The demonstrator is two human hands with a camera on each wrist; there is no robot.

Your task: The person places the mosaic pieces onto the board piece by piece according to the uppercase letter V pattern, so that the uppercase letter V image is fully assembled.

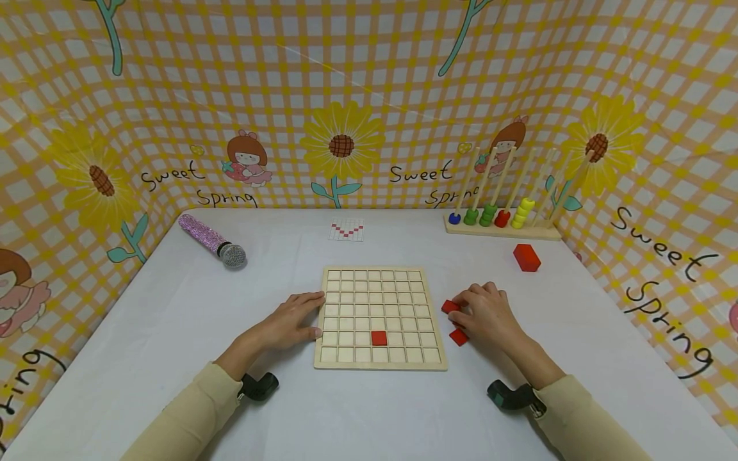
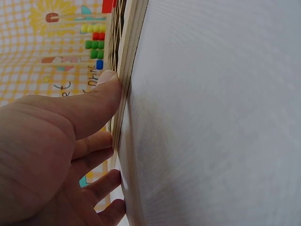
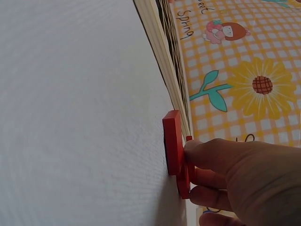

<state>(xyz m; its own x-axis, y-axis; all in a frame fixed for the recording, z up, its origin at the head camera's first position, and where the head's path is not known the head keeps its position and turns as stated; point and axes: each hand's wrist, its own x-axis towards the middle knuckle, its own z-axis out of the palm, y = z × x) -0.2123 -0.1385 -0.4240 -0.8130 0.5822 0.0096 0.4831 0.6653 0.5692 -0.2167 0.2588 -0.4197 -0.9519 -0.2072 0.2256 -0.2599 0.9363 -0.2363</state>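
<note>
A wooden grid board (image 1: 352, 365) lies on the white table, one red square tile (image 1: 378, 338) sitting in its second row from the front. My left hand (image 1: 289, 322) rests at the board's left edge; thumb and fingertips touch the rim, as the left wrist view shows. To the right of the board, my right hand (image 1: 489, 317) pinches a red tile (image 3: 190, 165) between thumb and fingers, largely hidden by them. Two more red tiles lie close by, a nearer tile (image 1: 459, 337) and a farther tile (image 1: 450, 307).
A small card (image 1: 346, 230) with a red V pattern on a grid lies behind the board. At the back left is a glittery microphone (image 1: 210, 241). A bead rack (image 1: 501, 230) with upright pegs stands back right, a red block (image 1: 527, 257) in front of it.
</note>
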